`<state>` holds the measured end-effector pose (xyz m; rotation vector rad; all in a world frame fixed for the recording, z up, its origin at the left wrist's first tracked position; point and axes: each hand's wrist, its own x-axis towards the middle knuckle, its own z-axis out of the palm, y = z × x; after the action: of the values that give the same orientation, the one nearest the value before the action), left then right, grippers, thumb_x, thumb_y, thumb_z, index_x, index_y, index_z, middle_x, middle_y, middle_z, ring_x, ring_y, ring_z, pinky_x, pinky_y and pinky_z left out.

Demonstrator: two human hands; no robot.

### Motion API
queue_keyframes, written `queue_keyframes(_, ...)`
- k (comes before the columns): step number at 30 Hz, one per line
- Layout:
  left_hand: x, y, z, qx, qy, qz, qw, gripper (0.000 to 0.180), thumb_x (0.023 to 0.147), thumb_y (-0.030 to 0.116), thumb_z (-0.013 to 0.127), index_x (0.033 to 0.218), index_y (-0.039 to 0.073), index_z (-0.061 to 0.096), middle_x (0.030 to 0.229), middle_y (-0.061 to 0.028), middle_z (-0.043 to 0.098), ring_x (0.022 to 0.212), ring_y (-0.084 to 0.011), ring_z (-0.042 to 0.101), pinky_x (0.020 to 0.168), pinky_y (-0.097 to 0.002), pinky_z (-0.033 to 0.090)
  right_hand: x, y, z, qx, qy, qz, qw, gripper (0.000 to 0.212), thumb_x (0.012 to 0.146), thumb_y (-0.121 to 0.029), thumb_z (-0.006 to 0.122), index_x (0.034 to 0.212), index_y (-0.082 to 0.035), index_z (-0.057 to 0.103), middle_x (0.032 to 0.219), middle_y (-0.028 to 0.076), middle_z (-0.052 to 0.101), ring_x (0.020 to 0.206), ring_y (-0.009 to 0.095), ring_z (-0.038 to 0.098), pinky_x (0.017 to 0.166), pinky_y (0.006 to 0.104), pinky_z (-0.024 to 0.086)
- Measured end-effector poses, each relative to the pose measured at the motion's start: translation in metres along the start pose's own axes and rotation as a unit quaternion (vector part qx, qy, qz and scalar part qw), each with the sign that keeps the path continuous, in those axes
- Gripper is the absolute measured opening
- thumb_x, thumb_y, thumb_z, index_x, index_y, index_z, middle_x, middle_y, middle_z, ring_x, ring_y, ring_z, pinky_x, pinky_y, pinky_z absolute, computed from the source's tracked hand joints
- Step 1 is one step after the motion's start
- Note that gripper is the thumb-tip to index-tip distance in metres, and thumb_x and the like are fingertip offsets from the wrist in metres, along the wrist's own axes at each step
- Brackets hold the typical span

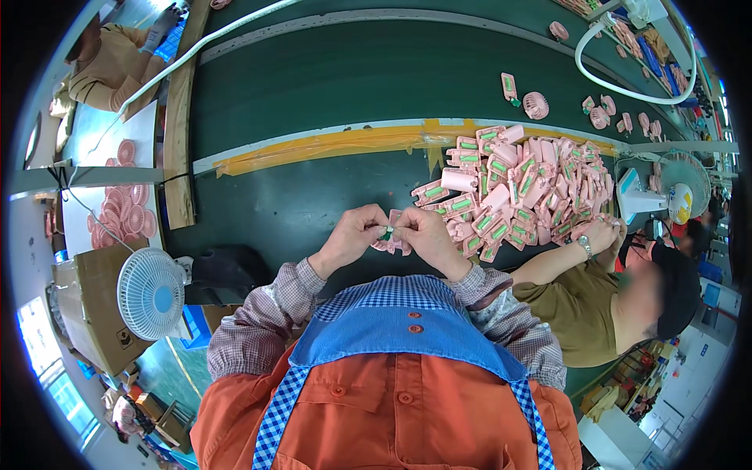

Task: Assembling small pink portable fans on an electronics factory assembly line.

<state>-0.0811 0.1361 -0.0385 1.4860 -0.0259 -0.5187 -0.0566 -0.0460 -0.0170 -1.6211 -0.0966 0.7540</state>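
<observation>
Both my hands meet over the near side of the green bench, fingertips pinched close together. My left hand [355, 238] is closed on a small green part [386, 233]. From the other side my right hand [428, 239] pinches at the same part, its thumb and forefinger closed. A pink plastic piece [392, 246] shows just below and between the fingers; they partly cover it. To the right of my hands a large heap of pink plastic fan-handle shells [501, 188] lies on the bench, many with green strips inside.
A co-worker's hand [599, 235] is at the heap's right end. Yellow tape [329, 150] runs along the bench beside the dark green belt [352, 78]. Pink fan heads [535, 106] lie on the belt. A white desk fan [151, 294] and carton [94, 305] stand at left.
</observation>
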Motion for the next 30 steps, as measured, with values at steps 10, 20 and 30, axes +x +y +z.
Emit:
queue_keyframes(10,0.022,0.01,0.011,0.066,0.019,0.016,0.997,0.008,0.08,-0.008,0.053,0.077,-0.001,0.051,0.071,-0.0027,0.051,0.067,-0.0074,0.049,0.058,-0.0235,0.043,0.01,0.009,-0.011,-0.041,0.038,-0.019,0.998,0.012,0.08,0.003,0.057,0.072,0.001,0.049,0.06,0.006,0.056,0.048,0.01,0.054,0.042,0.0232,0.043)
queue_keyframes(20,0.064,-0.017,-0.022,0.084,0.289,0.167,0.939,0.041,0.074,-0.007,0.061,0.113,0.001,0.052,0.098,-0.0092,0.056,0.089,-0.0169,0.056,0.08,-0.0289,0.048,0.116,-0.007,-0.059,-0.138,0.146,-0.105,0.974,0.005,0.084,-0.007,0.056,0.082,-0.003,0.053,0.072,0.002,0.054,0.067,0.011,0.053,0.06,0.0256,0.045)
queue_keyframes(30,-0.162,-0.068,-0.083,0.253,0.661,-0.014,0.706,0.027,0.07,0.002,0.063,0.094,0.0,0.049,0.088,-0.0153,0.047,0.081,-0.0288,0.05,0.074,-0.0369,0.043,0.245,0.03,-0.187,0.222,0.161,-0.051,0.96,0.012,0.086,-0.001,0.049,0.075,0.003,0.054,0.067,0.004,0.052,0.055,0.01,0.046,0.047,0.0209,0.038)
